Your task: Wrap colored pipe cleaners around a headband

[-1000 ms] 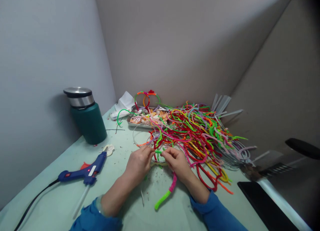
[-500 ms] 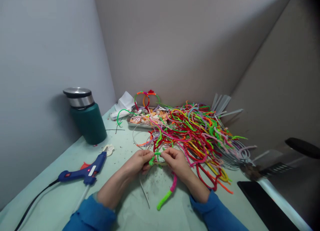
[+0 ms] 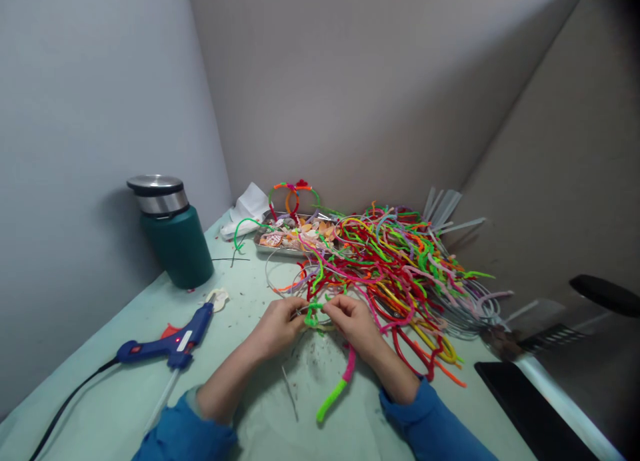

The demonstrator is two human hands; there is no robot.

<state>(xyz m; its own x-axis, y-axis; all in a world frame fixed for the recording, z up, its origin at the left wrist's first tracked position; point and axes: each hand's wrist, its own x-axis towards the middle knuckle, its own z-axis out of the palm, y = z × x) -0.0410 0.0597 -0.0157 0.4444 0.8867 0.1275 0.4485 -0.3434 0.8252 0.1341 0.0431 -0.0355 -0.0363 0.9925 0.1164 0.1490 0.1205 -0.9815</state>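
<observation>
Between my two hands is a bright green pipe cleaner [image 3: 313, 312], bent into a small loop around a thin wire. My left hand [image 3: 278, 326] is closed, thumb and fingers pinching the wire and the green pipe cleaner at its left side. From the other side my right hand [image 3: 356, 322] pinches the piece near the green wrap with thumb and forefinger. A pink-and-green fuzzy wrapped end [image 3: 334, 400] hangs below my right hand, curving toward me. How it joins the held piece is hidden by that hand. A thin grey wire end [image 3: 290, 394] shows below my left hand.
A big tangle of coloured pipe cleaners [image 3: 395, 261] spreads behind and right of my hands. Behind stands a metal tray [image 3: 280, 250] of small decorations. At left are a blue glue gun [image 3: 185, 341], its light red, and a green bottle [image 3: 177, 248]. A black slab [image 3: 530, 408] lies right.
My left fingers have shifted slightly left, and the green pipe cleaner has gone from a hanging end to a small open loop. My right hand has hardly moved; the pink-and-green end swung slightly right.
</observation>
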